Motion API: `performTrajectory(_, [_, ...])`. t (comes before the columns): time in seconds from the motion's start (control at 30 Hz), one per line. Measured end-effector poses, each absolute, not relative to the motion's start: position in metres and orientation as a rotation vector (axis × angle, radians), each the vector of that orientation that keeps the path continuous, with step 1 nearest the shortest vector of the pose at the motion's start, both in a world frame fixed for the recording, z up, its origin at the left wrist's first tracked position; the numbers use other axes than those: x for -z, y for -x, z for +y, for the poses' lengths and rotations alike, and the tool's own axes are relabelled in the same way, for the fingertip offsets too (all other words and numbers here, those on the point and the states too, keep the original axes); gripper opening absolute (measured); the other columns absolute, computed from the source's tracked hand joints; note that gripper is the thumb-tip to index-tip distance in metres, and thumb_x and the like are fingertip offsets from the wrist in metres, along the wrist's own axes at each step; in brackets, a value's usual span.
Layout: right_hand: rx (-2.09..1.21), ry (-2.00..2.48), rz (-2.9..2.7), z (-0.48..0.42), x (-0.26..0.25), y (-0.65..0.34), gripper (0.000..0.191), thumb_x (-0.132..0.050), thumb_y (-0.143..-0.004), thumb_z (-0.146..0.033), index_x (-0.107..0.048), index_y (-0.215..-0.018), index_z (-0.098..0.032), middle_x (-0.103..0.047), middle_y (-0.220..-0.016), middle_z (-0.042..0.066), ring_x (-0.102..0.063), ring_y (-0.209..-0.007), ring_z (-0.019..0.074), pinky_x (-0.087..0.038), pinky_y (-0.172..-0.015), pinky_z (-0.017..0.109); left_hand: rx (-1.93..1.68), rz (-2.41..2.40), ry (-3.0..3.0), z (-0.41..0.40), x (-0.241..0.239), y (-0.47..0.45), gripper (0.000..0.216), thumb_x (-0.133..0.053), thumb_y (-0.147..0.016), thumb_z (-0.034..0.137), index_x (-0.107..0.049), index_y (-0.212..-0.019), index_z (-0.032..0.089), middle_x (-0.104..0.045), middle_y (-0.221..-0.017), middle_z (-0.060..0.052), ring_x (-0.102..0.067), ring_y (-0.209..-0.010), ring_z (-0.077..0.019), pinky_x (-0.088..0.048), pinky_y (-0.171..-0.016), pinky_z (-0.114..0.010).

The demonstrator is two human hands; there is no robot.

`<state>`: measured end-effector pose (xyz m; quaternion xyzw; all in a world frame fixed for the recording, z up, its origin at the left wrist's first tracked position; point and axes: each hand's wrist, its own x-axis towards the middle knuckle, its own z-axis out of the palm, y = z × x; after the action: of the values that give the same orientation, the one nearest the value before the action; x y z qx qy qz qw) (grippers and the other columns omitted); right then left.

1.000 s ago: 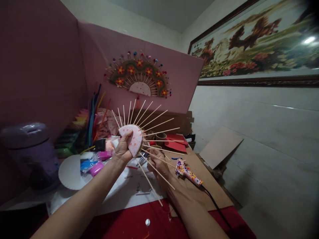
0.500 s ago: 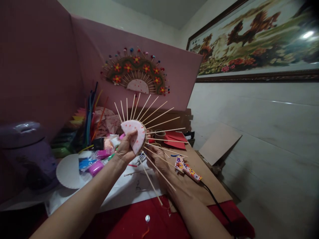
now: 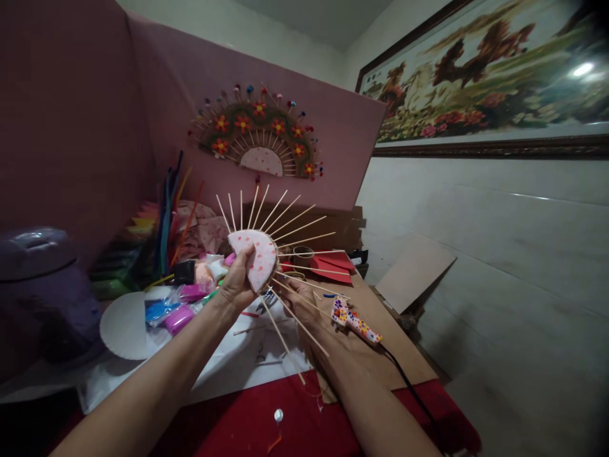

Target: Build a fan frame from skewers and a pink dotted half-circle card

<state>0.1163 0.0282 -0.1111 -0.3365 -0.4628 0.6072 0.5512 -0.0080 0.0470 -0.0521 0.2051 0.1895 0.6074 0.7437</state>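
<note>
Pink half-disc (image 3: 259,270), sticks (image 3: 307,240) splayed from its rim, held above white paper (image 3: 228,374): left hand (image 3: 238,282) pinching it, thumb in front. Right hand (image 3: 304,304) behind lower sticks, fingertips hidden, grip indeterminable. Sticks might skew or loosen should that wrist press them.

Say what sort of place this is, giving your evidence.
Probably a craft workspace: the left hand holds a spotted half-disc with sticks fanning out, a flowery glue gun lies on cardboard, and a decorated fan is on a pink panel.
</note>
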Motion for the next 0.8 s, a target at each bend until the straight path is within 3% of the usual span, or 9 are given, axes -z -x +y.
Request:
performTrajectory(0.13, [-1.468, 0.765, -1.109, 0.025, 0.109, -0.119, 0.029, -0.067, -0.067, -0.042, -0.051, -0.069, -0.018, -0.035, -0.044, -0.011, -0.020, -0.034, 0.0024, -0.014, -0.034, 0.018, -1.347, 0.431, -0.446, 0.050, 0.055, 0.010, 0.019, -0.050, -0.082, 0.022, -0.060, -0.093, 0.011, -0.070, -0.068, -0.009, -0.066, -0.059, -0.0187, -0.057, -0.063, -0.033])
performTrajectory(0.33, [-1.457, 0.725, -1.108, 0.029, 0.115, -0.123, 0.025, -0.067, -0.068, -0.038, -0.053, -0.069, -0.017, -0.033, -0.043, -0.011, -0.018, -0.034, 0.0025, -0.011, -0.034, 0.018, -1.339, 0.480, -0.497, 0.050, 0.055, 0.015, 0.015, -0.050, -0.075, 0.004, -0.061, -0.084, 0.011, -0.070, -0.067, -0.009, -0.067, -0.059, -0.0186, -0.057, -0.060, -0.031])
performTrajectory(0.6, [-1.440, 0.682, -1.169, 0.027, 0.109, -0.132, 0.018, -0.064, -0.070, -0.031, -0.064, -0.074, -0.014, -0.025, -0.043, -0.010, -0.015, -0.038, 0.0033, -0.009, -0.037, 0.019, -1.401, 0.477, -0.444, 0.053, 0.051, 0.023, 0.013, -0.050, -0.075, 0.005, -0.061, -0.080, 0.009, -0.069, -0.063, -0.009, -0.066, -0.056, -0.0186, -0.058, -0.062, -0.032])
performTrajectory(0.8, [-1.445, 0.639, -1.084, 0.030, 0.106, -0.138, 0.016, -0.066, -0.066, -0.027, -0.058, -0.060, -0.014, -0.028, -0.044, -0.009, -0.018, -0.039, 0.0029, -0.012, -0.037, 0.018, -1.440, 0.449, -0.401, 0.058, 0.049, 0.032, 0.012, -0.050, -0.077, 0.007, -0.061, -0.080, 0.010, -0.069, -0.063, -0.008, -0.065, -0.055, -0.0183, -0.057, -0.062, -0.034])
